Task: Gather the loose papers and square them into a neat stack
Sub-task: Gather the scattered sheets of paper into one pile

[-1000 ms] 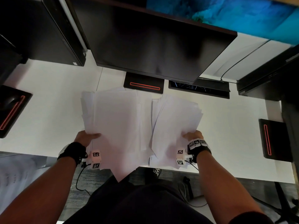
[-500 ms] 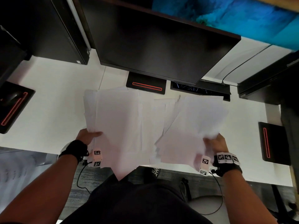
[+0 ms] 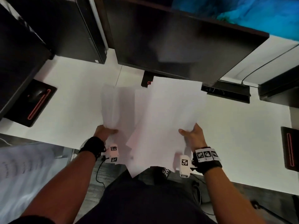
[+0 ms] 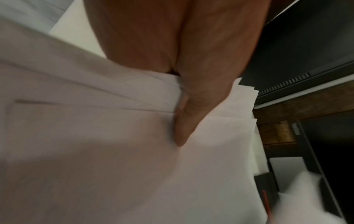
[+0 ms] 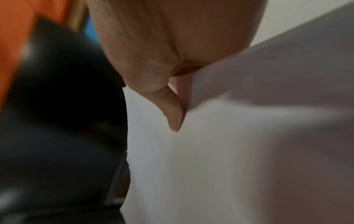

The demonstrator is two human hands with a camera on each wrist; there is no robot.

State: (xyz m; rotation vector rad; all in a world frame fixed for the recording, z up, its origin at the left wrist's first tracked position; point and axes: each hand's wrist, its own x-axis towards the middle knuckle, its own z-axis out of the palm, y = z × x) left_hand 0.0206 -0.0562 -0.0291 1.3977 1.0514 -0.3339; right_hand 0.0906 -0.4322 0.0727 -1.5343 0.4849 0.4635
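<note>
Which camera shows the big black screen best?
The head view: the big black screen fills the top of the picture, above the desk and the papers. The left wrist view shows only its dark edge with vents; the right wrist view shows just a dark blur that I cannot identify.

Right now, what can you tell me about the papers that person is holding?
The papers are plain white sheets, blank as far as can be seen, fanned unevenly with corners sticking out. They are held above the white desk, below the dark monitor. The left hand grips one bundle, the right hand another that overlaps it.
</note>
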